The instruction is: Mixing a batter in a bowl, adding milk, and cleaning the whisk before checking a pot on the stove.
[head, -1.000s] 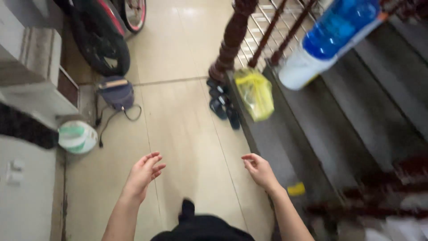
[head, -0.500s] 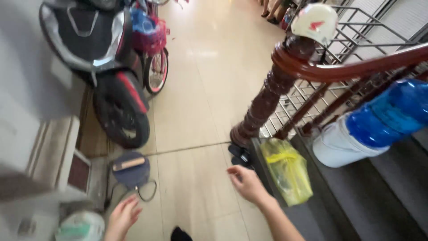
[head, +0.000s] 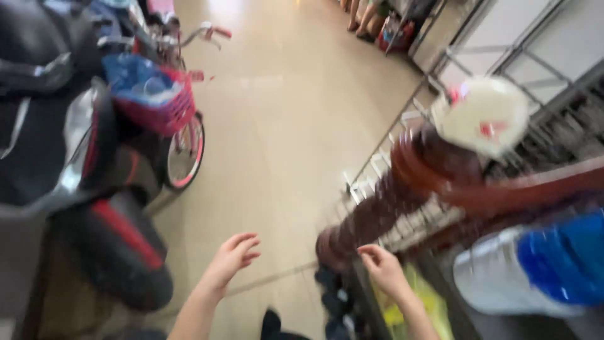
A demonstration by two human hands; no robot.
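Ahead of the left hand [head: 234,257], a black motorbike [head: 75,176] with red stripes and a pink basket [head: 160,110]. Beside the right hand [head: 382,269], a dark reddish-brown post [head: 384,211], a yellow bag [head: 402,311] and a blue-and-white jug [head: 541,267]. The floor tiles [head: 283,119] are beige.

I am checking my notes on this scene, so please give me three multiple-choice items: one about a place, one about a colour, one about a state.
1. Where is the right hand?
A. beside the foot of the dark red wooden stair post
B. on the bicycle basket
C. on the scooter seat

2. What colour is the basket on the small bicycle?
A. green
B. pinkish red
C. white

3. How is the left hand?
A. closed on a bag
B. flat on the floor
C. open and empty, above the tiled floor

Answers: 1 A, the hand is just right of the post's base. 2 B, its mesh is pinkish red. 3 C, the fingers are loosely spread and hold nothing.
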